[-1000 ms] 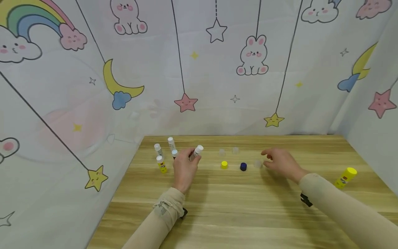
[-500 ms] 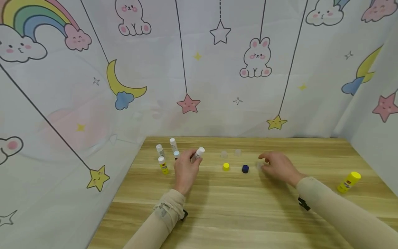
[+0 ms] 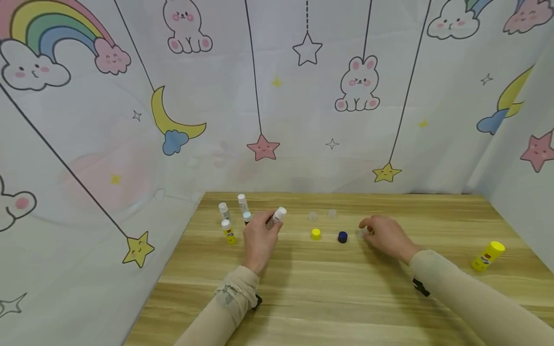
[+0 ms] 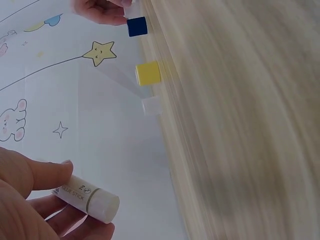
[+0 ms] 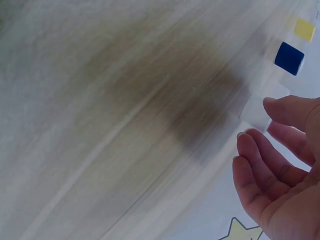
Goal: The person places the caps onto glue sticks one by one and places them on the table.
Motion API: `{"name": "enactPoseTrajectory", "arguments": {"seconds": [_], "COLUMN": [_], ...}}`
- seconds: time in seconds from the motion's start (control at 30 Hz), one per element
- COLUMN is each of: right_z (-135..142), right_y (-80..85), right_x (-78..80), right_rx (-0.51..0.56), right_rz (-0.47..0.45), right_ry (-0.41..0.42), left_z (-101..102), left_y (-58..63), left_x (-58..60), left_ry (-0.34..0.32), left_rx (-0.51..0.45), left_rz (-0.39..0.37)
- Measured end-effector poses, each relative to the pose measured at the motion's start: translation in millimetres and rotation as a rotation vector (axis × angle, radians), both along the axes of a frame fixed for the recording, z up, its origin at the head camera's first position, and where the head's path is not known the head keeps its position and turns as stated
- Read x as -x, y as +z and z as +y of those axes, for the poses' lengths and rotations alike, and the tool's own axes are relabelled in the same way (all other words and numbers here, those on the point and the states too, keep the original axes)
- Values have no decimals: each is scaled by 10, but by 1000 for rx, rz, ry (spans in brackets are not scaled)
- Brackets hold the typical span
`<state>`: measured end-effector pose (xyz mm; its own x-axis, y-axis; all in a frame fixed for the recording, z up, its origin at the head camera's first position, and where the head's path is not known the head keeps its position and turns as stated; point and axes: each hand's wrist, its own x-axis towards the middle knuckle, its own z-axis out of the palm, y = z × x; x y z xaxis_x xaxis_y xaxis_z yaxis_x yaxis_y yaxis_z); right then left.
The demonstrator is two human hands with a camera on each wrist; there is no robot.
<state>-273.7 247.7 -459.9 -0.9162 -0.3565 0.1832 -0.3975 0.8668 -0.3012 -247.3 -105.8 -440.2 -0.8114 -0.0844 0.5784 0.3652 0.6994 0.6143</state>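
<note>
My left hand (image 3: pixel 261 238) holds a white glue stick (image 3: pixel 279 214) between thumb and fingers, its white end tilted up. In the left wrist view, "GLUE STICK" is legible on the barrel (image 4: pixel 82 196). On the right, my right hand (image 3: pixel 389 238) pinches a translucent cap (image 5: pixel 256 114) between thumb and index finger; the other fingers curve beside it. A navy cap (image 3: pixel 343 237) stands just left of that hand, with a yellow cap (image 3: pixel 316 234) farther left. Two more translucent caps (image 3: pixel 312 216) (image 3: pixel 332 214) stand behind these.
Left of my left hand several glue sticks stand upright: two white ones (image 3: pixel 223 211) (image 3: pixel 243 204), a yellow one (image 3: pixel 228 232) and a partly hidden one with a pale blue top (image 3: pixel 247 216). A larger yellow glue stick (image 3: pixel 488 256) stands at the table's (image 3: pixel 329 298) right side.
My right hand has moved slightly left onto the translucent cap and its thumb and index finger have closed on it. My left hand keeps holding the glue stick; the head view has shifted slightly.
</note>
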Motion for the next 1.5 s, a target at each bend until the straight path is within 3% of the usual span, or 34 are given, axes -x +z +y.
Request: {"name": "enactPoseTrajectory", "arguments": {"seconds": [0.4, 0.8, 1.5], "right_z": [14, -60, -111], "right_y": [42, 158, 258], "right_x": [-36, -119, -233], "right_rx": [1, 21, 150], "right_rz": [-12, 50, 50], "right_ry": [-17, 5, -36], "left_z": [32, 36, 70], "left_y": [-6, 10, 13], "left_x": [-30, -27, -11], "left_ry": [10, 5, -4], "left_rx": [-8, 0, 25], "left_rz": [-21, -23, 10]}}
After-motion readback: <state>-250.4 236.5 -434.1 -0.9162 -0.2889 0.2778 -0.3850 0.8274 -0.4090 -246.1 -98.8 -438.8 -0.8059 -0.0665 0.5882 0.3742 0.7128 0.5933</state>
